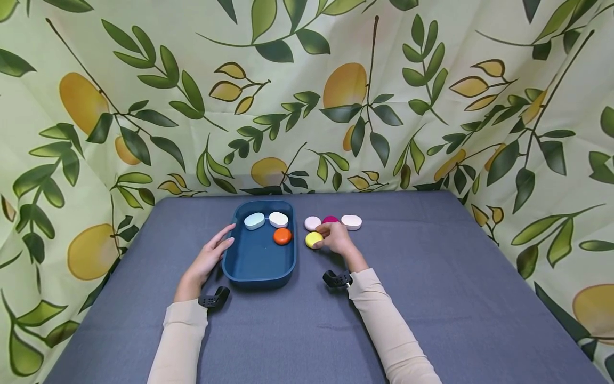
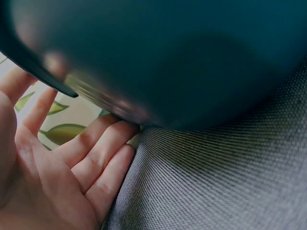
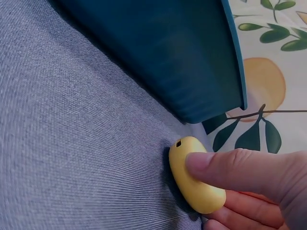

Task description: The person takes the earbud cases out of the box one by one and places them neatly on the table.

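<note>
My right hand pinches a small, smooth, rounded yellow case between thumb and fingers, low over the cloth, just right of a dark blue tray. In the right wrist view, the yellow case shows a small dark slot near one end, with the thumb pressed on its side. My left hand rests its fingers along the tray's left wall, thumb near the rim. Inside the tray lie a pale blue oval piece, a white oval one and a round orange one.
Beyond the right hand sit a pale pink round piece, a magenta one partly hidden by the hand, and a white oval one. Grey cloth covers the table. A leaf-and-fruit patterned curtain hangs behind.
</note>
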Demonstrator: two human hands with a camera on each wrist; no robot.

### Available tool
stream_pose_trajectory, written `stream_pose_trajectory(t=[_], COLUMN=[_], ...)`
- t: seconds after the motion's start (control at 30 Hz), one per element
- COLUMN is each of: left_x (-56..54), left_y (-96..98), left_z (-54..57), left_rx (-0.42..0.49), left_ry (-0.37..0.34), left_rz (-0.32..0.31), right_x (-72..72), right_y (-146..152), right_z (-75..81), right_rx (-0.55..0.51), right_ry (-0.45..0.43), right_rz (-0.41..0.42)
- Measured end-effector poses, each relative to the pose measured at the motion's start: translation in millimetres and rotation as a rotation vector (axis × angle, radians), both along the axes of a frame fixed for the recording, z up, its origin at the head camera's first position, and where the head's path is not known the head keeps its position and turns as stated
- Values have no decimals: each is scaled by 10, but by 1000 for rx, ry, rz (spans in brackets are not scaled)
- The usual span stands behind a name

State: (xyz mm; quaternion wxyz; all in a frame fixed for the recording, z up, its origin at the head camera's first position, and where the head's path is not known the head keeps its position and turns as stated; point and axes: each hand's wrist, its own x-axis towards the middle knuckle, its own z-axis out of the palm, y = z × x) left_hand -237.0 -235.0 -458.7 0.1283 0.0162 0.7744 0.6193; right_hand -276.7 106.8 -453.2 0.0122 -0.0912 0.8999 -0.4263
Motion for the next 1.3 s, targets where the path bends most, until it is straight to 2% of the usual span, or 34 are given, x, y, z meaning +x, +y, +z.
stream_pose_trajectory(t=[0.33,0.5,0.7,1.0,1.17,1.3], left_x=[1,8,15,17,13,2], left_y=[0,3,5,-8,-12,-17], left_z=[-2,3,6,3,-2,-9], left_rx=[2,3,5,1,4,8], left_ry=[1,3,3,-2,0,2], left_rz=[3,3,2,6,7,2], right_x=[16,1,-28,-15,10,46], right_y=[-10,-4,-66,-290,-511,-700], right_z=[68,190,346,532,631,699], right_rx=[-6,-25,-77,-109,-147,-156], right_ry=[-11,-5,-40,-45,-42,-67], right_rz=[-21,-35,-39,-25,-2,-16])
